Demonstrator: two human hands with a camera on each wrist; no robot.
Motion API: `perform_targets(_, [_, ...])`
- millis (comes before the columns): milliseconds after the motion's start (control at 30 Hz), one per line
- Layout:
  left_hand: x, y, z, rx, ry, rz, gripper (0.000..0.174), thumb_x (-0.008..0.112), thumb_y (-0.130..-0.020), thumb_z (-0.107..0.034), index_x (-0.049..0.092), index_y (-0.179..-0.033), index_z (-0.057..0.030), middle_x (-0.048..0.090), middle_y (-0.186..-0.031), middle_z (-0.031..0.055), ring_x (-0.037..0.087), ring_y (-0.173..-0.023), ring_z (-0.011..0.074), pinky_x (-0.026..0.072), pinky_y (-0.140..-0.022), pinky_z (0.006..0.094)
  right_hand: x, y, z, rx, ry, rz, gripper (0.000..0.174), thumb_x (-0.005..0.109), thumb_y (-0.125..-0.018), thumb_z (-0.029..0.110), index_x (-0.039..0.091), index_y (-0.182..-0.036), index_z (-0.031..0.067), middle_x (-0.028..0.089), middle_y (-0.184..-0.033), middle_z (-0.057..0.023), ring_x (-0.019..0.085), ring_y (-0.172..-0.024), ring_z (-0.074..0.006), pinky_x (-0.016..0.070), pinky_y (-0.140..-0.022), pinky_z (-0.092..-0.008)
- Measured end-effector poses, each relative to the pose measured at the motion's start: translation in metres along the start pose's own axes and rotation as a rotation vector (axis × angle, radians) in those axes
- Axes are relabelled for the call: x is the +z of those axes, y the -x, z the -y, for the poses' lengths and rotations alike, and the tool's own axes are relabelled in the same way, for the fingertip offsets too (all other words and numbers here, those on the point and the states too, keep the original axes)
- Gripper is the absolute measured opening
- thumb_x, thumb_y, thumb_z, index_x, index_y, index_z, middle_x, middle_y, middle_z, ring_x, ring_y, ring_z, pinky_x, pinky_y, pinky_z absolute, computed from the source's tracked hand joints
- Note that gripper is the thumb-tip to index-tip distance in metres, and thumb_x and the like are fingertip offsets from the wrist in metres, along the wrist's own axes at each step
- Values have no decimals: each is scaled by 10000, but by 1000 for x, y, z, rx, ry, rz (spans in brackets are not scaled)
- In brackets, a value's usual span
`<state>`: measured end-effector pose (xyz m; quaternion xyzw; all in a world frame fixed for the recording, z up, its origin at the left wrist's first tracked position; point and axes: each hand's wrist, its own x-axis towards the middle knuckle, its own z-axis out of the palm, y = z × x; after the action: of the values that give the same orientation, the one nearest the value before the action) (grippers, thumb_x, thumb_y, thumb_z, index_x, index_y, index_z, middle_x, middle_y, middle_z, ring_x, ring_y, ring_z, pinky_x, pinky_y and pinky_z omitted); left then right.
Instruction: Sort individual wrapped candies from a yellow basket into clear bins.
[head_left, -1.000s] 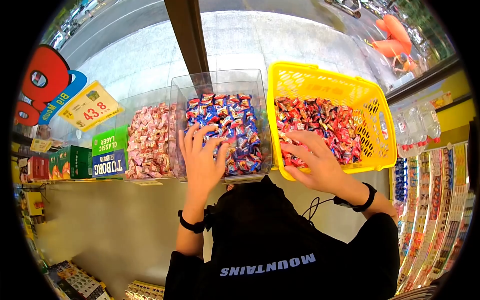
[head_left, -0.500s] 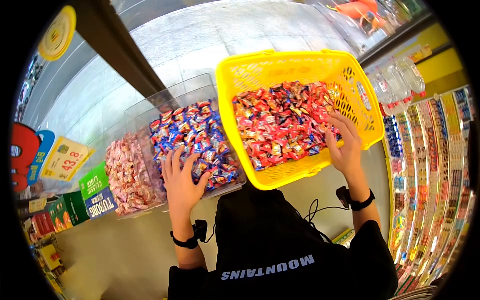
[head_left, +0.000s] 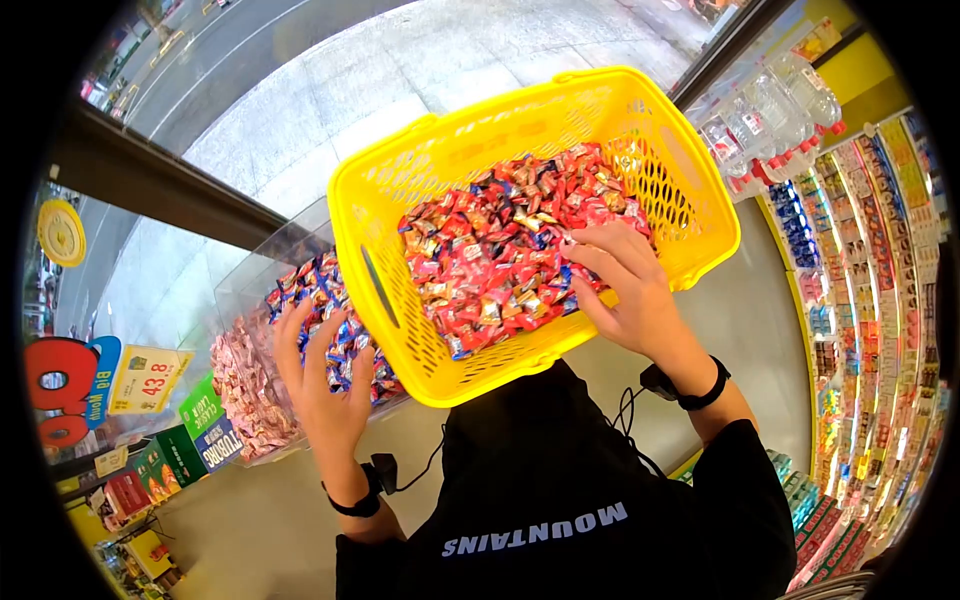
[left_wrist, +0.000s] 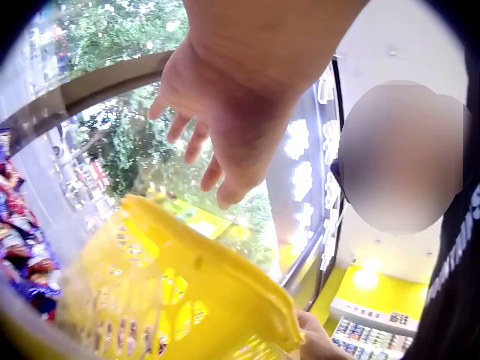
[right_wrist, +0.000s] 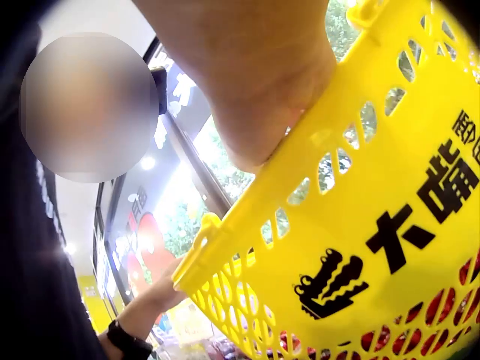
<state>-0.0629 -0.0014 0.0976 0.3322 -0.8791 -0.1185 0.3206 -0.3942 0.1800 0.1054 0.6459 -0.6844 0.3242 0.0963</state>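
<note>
A pale paved walkway (head_left: 470,60) is showing through the shop window, and rows of packaged goods (head_left: 870,320) are lining the right side. A yellow, perforated plastic basket (head_left: 450,395) is standing before the person, holding small, shiny, mostly red-wrapped sweets (head_left: 500,250); what is supporting it cannot be told. The right hand (head_left: 635,295) is reaching over the basket's near edge with fingers loosely extended; whether they are touching sweets is unclear. The left hand (head_left: 325,385) is hovering beyond the left edge with fingers spread, holding nothing. The basket is looking stiff but probably heavy with its load, so opposite rim edges would be the surest hold; each sweet is likely light and slippery, best pinched by its wrapper. The right wrist view is revealing a black cartoon emblem (right_wrist: 330,283) on the outer wall, unseen from the head, but the rim is hiding that hand's fingers.
</note>
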Motion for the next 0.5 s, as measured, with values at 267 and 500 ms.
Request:
perform_targets(267, [-37, -132, -123, 431, -167, 45, 213, 856, -771, -56, 807, -975, -93, 654, -1434, 145, 513, -1441, 437, 404, -1183, 578, -59, 6, -61, 60, 64, -78, 258, 811, -823, 61, 750, -1073, 66, 718, -1211, -113, 668, -1148, -340, 538, -1007, -485])
perform_targets(500, [81, -216, -169, 611, -60, 375, 121, 807, -870, -223, 828, -940, -127, 687, -1341, 128, 588, -1316, 369, 435, -1173, 512, -50, 4, -101, 112, 51, -53, 222, 772, -883, 121, 746, -1097, 68, 682, -1301, -142, 624, -1263, -352, 470, -1123, -542])
